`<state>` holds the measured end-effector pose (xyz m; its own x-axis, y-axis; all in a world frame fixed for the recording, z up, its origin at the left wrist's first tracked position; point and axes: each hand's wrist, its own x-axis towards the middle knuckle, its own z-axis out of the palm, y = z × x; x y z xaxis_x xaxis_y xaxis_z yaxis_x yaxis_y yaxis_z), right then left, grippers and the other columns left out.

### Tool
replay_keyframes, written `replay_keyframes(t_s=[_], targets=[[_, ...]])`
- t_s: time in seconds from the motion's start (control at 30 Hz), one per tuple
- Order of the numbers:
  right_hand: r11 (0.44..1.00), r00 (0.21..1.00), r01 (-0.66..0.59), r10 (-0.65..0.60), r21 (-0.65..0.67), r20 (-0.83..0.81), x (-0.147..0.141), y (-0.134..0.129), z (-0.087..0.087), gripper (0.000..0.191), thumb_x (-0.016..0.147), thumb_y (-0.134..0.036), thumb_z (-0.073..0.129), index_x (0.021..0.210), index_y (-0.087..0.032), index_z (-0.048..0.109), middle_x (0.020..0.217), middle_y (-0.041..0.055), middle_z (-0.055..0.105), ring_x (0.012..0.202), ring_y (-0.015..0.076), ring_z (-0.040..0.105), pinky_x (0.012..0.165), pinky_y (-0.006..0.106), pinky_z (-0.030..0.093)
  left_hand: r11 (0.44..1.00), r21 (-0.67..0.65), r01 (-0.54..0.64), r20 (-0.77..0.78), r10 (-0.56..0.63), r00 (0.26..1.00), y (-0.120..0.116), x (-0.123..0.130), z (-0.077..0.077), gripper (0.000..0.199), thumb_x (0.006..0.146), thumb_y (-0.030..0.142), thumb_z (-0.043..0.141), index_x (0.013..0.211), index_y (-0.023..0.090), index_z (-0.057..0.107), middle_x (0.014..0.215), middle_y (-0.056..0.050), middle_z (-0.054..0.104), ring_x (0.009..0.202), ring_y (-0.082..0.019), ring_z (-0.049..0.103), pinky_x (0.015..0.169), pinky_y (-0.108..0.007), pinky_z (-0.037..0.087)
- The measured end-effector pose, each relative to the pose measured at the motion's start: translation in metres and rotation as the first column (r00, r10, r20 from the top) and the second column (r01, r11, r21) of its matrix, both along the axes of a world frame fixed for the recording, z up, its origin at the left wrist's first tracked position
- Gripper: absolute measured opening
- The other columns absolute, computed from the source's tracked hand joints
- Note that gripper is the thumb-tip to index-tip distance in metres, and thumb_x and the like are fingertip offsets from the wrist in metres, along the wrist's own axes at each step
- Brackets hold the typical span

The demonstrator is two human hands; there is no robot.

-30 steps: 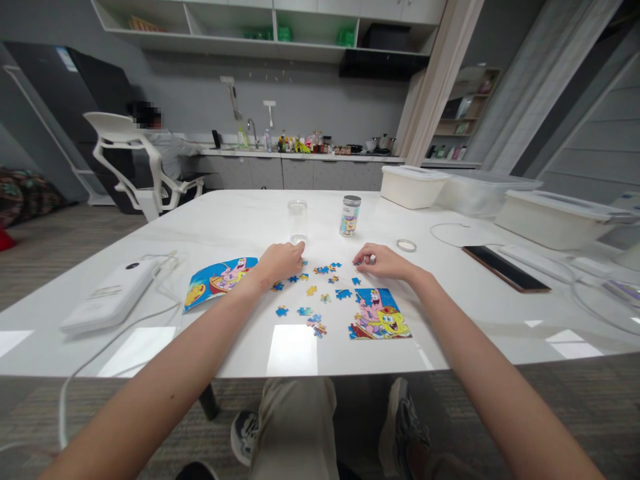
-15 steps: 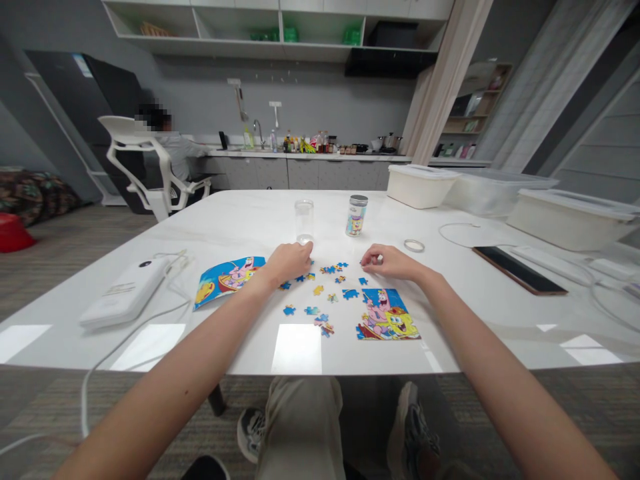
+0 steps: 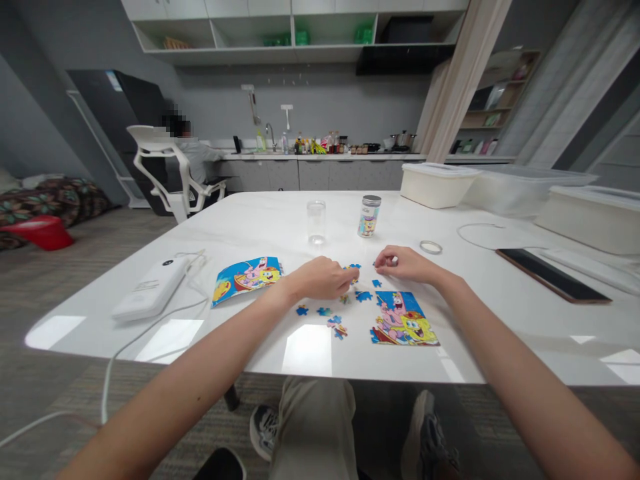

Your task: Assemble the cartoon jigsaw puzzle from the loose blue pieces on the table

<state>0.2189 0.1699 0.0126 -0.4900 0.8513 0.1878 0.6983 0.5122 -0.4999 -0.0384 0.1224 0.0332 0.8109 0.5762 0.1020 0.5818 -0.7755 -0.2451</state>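
My left hand is over the loose puzzle pieces, its fingers bent together and the fingertips at a small cluster of pieces. Whether it grips one of them is hidden. To its right my right hand pinches a small puzzle piece just above the tabletop. Below that hand lies a partly joined puzzle with a pink and a yellow cartoon figure, and single blue pieces sit along its upper left. A curled picture sheet with the same figures rests left of my left hand.
Behind the pieces stand a clear jar and a lidded cartoon canister. A ring-shaped lid and a dark phone lie to the right, storage boxes beyond. On the left is a white device with cables. A person sits behind.
My left hand has moved right and nearer, from beside the clear jar to the piece cluster. The right hand keeps its pinch in about the same place. The whole view has shifted slightly.
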Motion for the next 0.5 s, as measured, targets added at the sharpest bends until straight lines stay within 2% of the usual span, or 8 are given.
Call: replay_keyframes(t_s=[0.27,0.37,0.5], targets=[[1.000,1.000,0.006,-0.006,0.009,-0.019,0.0035,0.0071,-0.0062,0.017,0.070,-0.033,0.067,0.080,-0.020,0.070,0.081,0.0030,0.068,0.068,0.0152,0.057,0.063,0.027,0.045,1.000,0.006,0.008,0.011,-0.008,1.000,0.0016,0.0007,-0.0052,0.033,0.094,0.028,0.037,0.118,0.018,0.058,0.074,-0.009,0.069,0.063,-0.018,0.064,0.058,-0.029,0.040],[0.999,1.000,0.007,-0.006,0.042,-0.022,0.0035,0.0071,-0.0060,0.017,0.070,-0.033,0.067,0.080,-0.020,0.071,0.073,0.0015,0.065,0.066,0.0149,0.057,0.062,0.026,0.044,1.000,-0.013,0.012,0.008,-0.012,1.000,0.0014,0.0019,-0.0055,0.032,0.095,0.028,0.037,0.117,0.019,0.058,0.074,-0.009,0.068,0.064,-0.019,0.064,0.058,-0.029,0.040],[1.000,1.000,0.010,-0.010,0.023,0.000,0.0030,0.0054,-0.0040,0.014,0.072,-0.029,0.062,0.078,-0.020,0.072,0.065,0.0002,0.062,0.063,0.0145,0.056,0.061,0.026,0.044,1.000,-0.013,0.005,-0.012,-0.005,1.000,0.0008,0.0022,-0.0052,0.033,0.095,0.029,0.037,0.118,0.019,0.058,0.075,-0.008,0.069,0.066,-0.019,0.065,0.058,-0.029,0.039]])
